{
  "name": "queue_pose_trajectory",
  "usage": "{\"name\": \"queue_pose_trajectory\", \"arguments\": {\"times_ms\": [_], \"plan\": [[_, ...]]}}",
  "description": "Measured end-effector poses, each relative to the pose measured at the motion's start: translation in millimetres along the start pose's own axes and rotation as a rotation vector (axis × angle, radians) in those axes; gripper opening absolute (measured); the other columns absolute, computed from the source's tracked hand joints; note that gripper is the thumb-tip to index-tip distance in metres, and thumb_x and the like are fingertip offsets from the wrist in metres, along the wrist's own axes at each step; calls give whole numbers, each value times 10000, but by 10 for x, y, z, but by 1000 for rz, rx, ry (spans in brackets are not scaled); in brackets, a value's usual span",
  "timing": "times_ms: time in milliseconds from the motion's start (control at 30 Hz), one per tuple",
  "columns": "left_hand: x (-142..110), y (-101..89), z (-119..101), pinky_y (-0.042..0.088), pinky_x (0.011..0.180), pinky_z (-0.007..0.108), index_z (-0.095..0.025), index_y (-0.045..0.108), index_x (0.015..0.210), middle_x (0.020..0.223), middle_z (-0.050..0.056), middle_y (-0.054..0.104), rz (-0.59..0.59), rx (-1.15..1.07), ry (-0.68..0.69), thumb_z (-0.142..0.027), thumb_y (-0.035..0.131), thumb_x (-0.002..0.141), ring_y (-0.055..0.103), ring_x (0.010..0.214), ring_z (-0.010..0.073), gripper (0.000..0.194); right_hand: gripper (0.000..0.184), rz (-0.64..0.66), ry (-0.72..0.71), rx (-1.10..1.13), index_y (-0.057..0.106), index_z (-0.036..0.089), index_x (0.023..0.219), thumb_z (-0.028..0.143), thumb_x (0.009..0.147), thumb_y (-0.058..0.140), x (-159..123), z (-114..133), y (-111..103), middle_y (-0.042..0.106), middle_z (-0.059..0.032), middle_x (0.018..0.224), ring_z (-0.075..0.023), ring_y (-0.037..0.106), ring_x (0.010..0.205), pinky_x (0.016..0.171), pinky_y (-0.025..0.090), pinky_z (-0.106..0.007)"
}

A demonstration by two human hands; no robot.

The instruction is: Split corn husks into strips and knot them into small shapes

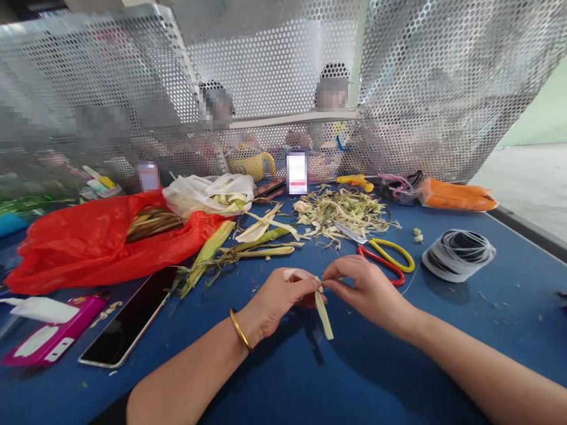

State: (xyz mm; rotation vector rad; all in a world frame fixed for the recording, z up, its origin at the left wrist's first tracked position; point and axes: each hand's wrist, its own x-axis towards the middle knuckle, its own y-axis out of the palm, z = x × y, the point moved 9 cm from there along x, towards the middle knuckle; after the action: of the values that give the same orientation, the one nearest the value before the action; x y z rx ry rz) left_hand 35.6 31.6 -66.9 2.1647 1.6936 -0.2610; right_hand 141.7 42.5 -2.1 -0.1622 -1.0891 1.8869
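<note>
Over the blue table, my left hand [287,298], with a gold bangle at its wrist, pinches a pale corn husk strip [324,319] between thumb and fingers. The strip's long end hangs down below the fingers, and a whitish loop rises above the thumb. My right hand [365,290] is closed in a pinch at the same spot, its fingertips meeting the strip's upper end. Exactly what lies between those fingertips is too small to make out. Just beyond the right hand lie scissors [390,255] with one red and one yellow handle loop, blades pointing at a pile of husk scraps [341,212].
A red plastic bag [88,242] and a white bag [208,192] hold husks at left. Nearer are a dark phone [133,319] and a magenta case [57,330]. A spool of clear line [459,255] stands right. Perforated metal panels [274,65] rise behind, with people beyond.
</note>
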Motion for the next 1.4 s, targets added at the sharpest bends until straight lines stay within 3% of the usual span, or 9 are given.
{"name": "queue_pose_trajectory", "arguments": {"times_ms": [100,333,500,567,667,767,967,1100,1400], "plan": [[-1,-33,19,470,663,264,-134,676,702,688,58,685,-27,37,-3,-306,709,690,618,656,156,176,133,79,66,47,630,208,774,212,872,540,4,-66,62,673,0,725,-145,589,676,633,406,-250],[-7,-26,27,466,629,246,-137,657,728,683,46,666,-15,53,-12,-321,676,714,608,640,144,186,113,44,38,43,638,196,790,183,850,543,-7,-23,35,668,-6,746,-141,579,708,663,404,-246],[12,-22,41,460,585,238,-126,633,665,615,36,640,-29,66,-21,-245,662,675,590,567,135,123,141,243,182,193,637,173,806,260,851,536,9,-234,44,643,10,666,-116,564,606,558,390,-208],[26,-60,62,467,590,245,-127,625,669,616,38,641,-58,40,-38,-251,666,664,600,575,144,131,165,181,237,139,628,170,779,284,844,527,45,-420,-152,625,14,619,-120,557,579,551,389,-211],[42,-158,90,484,618,260,-127,619,703,637,43,648,-142,-19,-57,-277,667,666,609,603,151,162,166,-245,376,-344,639,171,828,246,841,492,15,-704,-854,662,-36,748,-153,572,650,573,362,-240],[43,-210,96,493,640,269,-127,610,722,664,48,654,-194,-65,-62,-284,663,670,605,617,147,174,177,-208,419,-716,661,177,871,216,831,493,-47,-741,-1122,676,-74,871,-178,586,692,570,330,-257],[22,-215,85,495,622,253,-125,605,702,668,50,656,-206,-97,-58,-273,670,663,605,612,138,166,64,345,420,-370,671,225,766,250,767,612,-431,-618,-572,682,6,788,-154,610,710,599,368,-228],[23,-195,90,495,607,239,-119,621,702,679,54,662,-173,-96,-56,-269,652,683,614,612,137,154,124,161,507,-438,624,218,892,273,785,592,-700,-696,-431,653,-37,939,-185,611,804,641,390,-253],[-20,-118,116,507,596,236,-115,627,707,675,48,664,-100,-122,-81,-261,666,677,614,613,137,154,147,-78,455,-291,461,225,787,271,896,374,-861,-658,-384,588,-6,728,-151,546,614,580,395,-255]]}}
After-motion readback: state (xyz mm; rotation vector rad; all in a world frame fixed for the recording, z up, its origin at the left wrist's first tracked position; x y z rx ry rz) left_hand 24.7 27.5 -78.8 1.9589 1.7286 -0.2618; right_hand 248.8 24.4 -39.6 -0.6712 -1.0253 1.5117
